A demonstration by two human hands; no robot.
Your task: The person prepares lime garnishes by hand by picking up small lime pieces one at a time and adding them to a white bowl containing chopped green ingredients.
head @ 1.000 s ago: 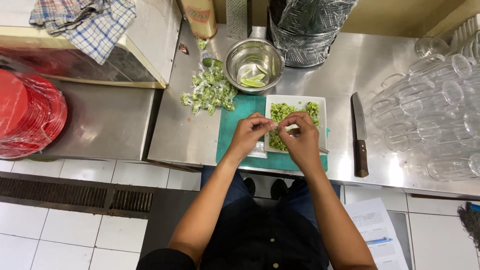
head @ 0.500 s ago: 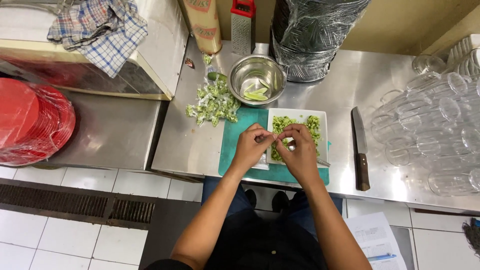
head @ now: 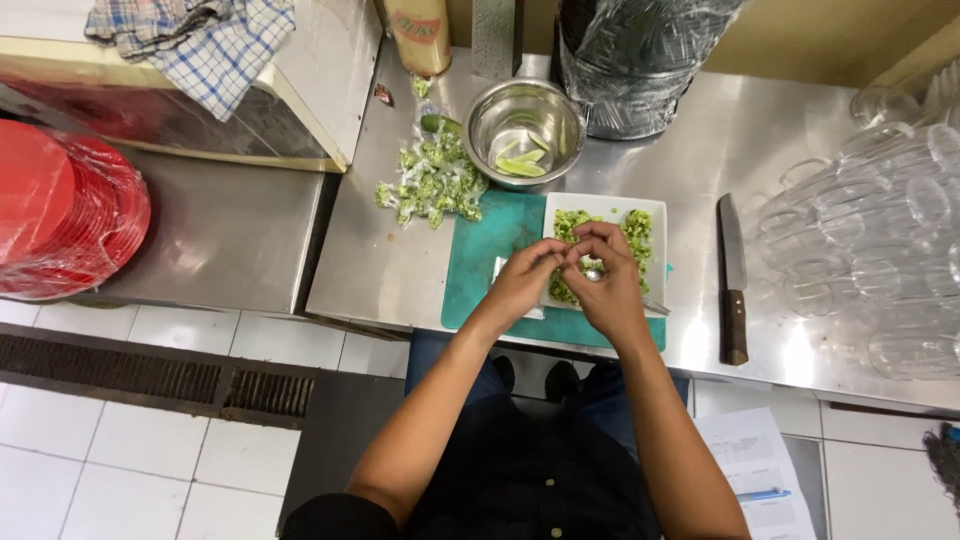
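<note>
Both of my hands hover over a white square plate (head: 655, 206) heaped with chopped green bits (head: 637, 228). The plate stands on a teal cutting board (head: 488, 245). The fingertips of my left hand (head: 524, 284) and my right hand (head: 612, 290) meet above the plate's left half and pinch something small that I cannot identify. A metal spoon (head: 653, 305) lies under my right hand, with its handle poking out to the right.
A steel bowl (head: 488, 112) with lime wedges (head: 521, 162) and a pile of green scraps (head: 432, 182) lie behind the board. A knife (head: 733, 272) and several upturned glasses (head: 880, 230) are on the right. Red plates (head: 60, 215) are stacked at the left.
My hands have stayed over the plate with fingertips together, the fingers shifting only slightly. The view has drifted a little.
</note>
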